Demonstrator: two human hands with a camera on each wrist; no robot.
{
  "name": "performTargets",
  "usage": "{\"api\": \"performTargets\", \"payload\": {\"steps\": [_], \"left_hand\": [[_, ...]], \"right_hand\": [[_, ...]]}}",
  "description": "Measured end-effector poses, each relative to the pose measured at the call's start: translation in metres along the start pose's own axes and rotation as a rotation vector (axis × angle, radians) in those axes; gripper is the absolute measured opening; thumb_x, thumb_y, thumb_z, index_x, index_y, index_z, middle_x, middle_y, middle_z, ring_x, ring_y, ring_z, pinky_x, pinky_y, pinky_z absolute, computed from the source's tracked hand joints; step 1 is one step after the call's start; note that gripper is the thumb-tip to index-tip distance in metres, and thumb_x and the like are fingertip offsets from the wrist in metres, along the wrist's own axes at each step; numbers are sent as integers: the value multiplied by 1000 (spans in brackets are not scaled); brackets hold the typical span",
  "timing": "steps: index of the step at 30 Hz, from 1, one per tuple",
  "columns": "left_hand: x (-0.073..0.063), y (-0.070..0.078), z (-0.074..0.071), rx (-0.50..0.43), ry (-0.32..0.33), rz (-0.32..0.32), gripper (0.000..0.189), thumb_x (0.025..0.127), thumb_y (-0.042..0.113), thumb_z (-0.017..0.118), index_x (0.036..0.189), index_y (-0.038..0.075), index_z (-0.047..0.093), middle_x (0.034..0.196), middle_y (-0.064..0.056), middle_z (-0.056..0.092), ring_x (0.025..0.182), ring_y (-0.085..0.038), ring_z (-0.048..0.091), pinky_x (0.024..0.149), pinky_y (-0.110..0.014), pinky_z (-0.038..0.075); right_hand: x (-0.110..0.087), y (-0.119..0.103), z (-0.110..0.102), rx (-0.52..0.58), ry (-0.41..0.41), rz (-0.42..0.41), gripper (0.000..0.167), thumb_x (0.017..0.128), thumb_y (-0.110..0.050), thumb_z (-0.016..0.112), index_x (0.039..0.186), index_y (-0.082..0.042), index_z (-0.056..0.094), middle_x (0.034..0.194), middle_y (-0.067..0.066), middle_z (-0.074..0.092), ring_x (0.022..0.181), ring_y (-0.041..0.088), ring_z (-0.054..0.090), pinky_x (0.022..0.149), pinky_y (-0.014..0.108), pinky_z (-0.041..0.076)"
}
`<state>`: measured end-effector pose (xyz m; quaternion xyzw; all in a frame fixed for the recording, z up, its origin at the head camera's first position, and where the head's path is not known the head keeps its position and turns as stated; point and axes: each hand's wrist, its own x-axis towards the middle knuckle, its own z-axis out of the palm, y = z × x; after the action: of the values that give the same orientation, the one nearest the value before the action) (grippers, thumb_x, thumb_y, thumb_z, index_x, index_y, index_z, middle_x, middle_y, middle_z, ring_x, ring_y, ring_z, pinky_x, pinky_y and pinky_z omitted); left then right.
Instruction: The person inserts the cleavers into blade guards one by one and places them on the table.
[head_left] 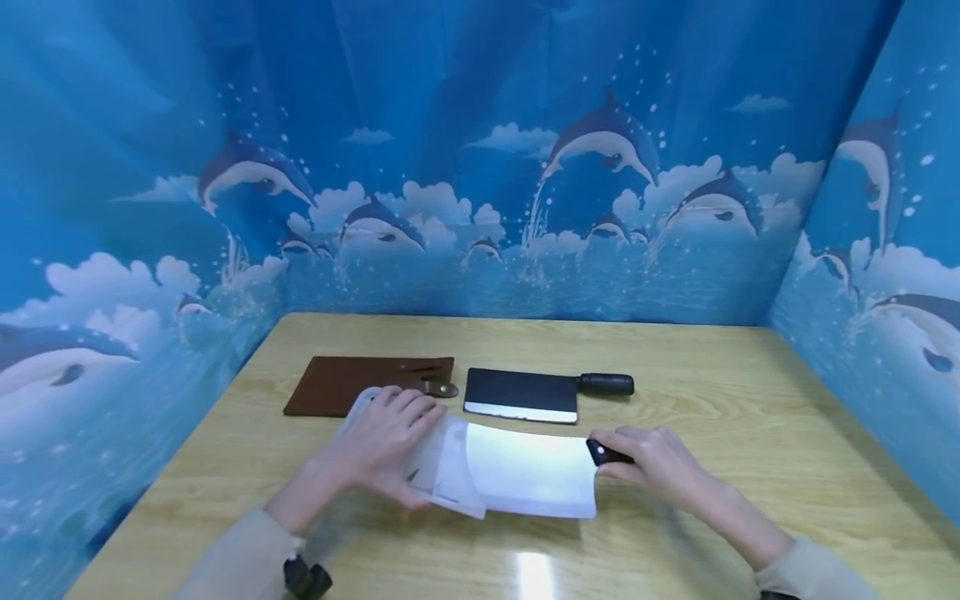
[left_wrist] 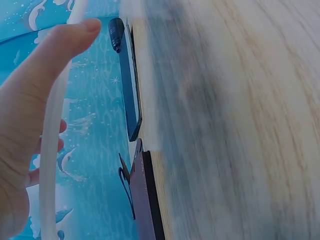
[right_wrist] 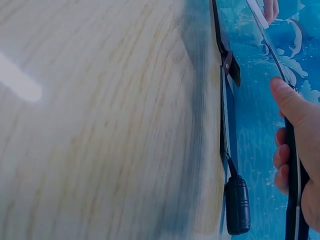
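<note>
My right hand (head_left: 637, 458) grips the black handle (head_left: 604, 454) of a shiny steel cleaver (head_left: 534, 477) held just above the table. The blade's left end sits inside a translucent white sheath (head_left: 438, 467), which my left hand (head_left: 390, 437) holds with fingers on top and thumb below. In the left wrist view my left hand (left_wrist: 30, 125) is wrapped round the sheath's white edge (left_wrist: 50, 150). In the right wrist view my right hand (right_wrist: 297, 145) curls round the dark handle (right_wrist: 291, 200).
Behind my hands lie a black-bladed cleaver (head_left: 521, 394) (left_wrist: 131, 90) with a black handle (head_left: 606, 383) (right_wrist: 237, 205) and a flat brown leather sheath (head_left: 360, 383) (left_wrist: 147, 200) (right_wrist: 223, 45). The wooden table (head_left: 750, 417) is walled by blue dolphin-print curtains (head_left: 112, 275).
</note>
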<state>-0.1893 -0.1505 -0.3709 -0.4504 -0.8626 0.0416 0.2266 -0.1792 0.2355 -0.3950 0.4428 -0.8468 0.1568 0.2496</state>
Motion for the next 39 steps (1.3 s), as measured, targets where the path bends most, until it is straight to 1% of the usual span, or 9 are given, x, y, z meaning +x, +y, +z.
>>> {"api": "performTargets", "payload": {"steps": [4, 7, 10, 13, 16, 20, 25, 32, 39], "left_hand": [[2, 1, 1, 4, -8, -5, 107, 53, 81, 60, 126, 4, 52, 116, -10, 56, 106, -26, 49, 88, -47, 40], [4, 2, 1, -14, -8, -24, 108, 52, 81, 61, 127, 3, 51, 116, -10, 56, 105, -26, 49, 87, -46, 40], [7, 4, 2, -28, -13, -47, 110, 51, 81, 62, 128, 3, 50, 117, -12, 56, 106, -26, 49, 86, -45, 40], [9, 4, 1, -17, -40, -54, 111, 51, 81, 62, 129, 3, 49, 119, -13, 55, 108, -27, 48, 87, -45, 40], [9, 5, 0, -4, -78, -59, 112, 51, 82, 60, 129, 2, 49, 120, -12, 55, 108, -27, 48, 88, -45, 40], [7, 6, -3, -6, -116, -77, 113, 52, 82, 60, 131, 3, 47, 120, -11, 54, 108, -26, 48, 89, -46, 40], [5, 6, -4, -18, -121, -89, 112, 51, 81, 62, 130, 3, 47, 121, -11, 54, 109, -26, 48, 90, -46, 40], [2, 6, -2, -11, -124, -76, 111, 51, 80, 62, 130, 4, 47, 120, -11, 55, 107, -25, 49, 87, -43, 42], [0, 7, -2, -21, -132, -84, 110, 51, 79, 63, 130, 4, 48, 121, -11, 54, 107, -24, 49, 87, -42, 41]], "right_hand": [[0, -2, -3, 10, -13, 34, 39, 69, -20, 77, 103, -4, 69, 78, 4, 68, 59, 6, 59, 48, 13, 42], [3, -4, -3, 9, -31, 59, 39, 72, -23, 76, 106, -4, 68, 84, 7, 69, 66, 12, 64, 52, 19, 49], [6, -7, 1, 5, -37, 73, 40, 73, -25, 75, 107, -5, 68, 88, 9, 70, 71, 18, 67, 56, 25, 52], [8, -9, 3, 8, -45, 80, 39, 75, -27, 74, 106, -5, 68, 87, 9, 70, 68, 17, 66, 51, 22, 49], [8, -11, 4, 18, -59, 92, 38, 76, -27, 73, 106, -5, 68, 85, 8, 69, 64, 13, 63, 47, 18, 43], [9, -12, 5, 25, -74, 110, 38, 77, -28, 72, 107, -5, 67, 84, 7, 69, 61, 7, 59, 45, 16, 40], [11, -13, 7, 37, -67, 97, 38, 77, -27, 72, 106, -3, 67, 83, 7, 68, 60, 8, 59, 45, 17, 41], [10, -13, 12, 27, -46, 56, 37, 77, -29, 71, 104, -3, 68, 82, 6, 69, 63, 10, 62, 47, 19, 44], [10, -14, 15, 56, -34, 42, 37, 79, -29, 70, 103, -2, 67, 83, 8, 69, 63, 11, 62, 48, 18, 45]]}}
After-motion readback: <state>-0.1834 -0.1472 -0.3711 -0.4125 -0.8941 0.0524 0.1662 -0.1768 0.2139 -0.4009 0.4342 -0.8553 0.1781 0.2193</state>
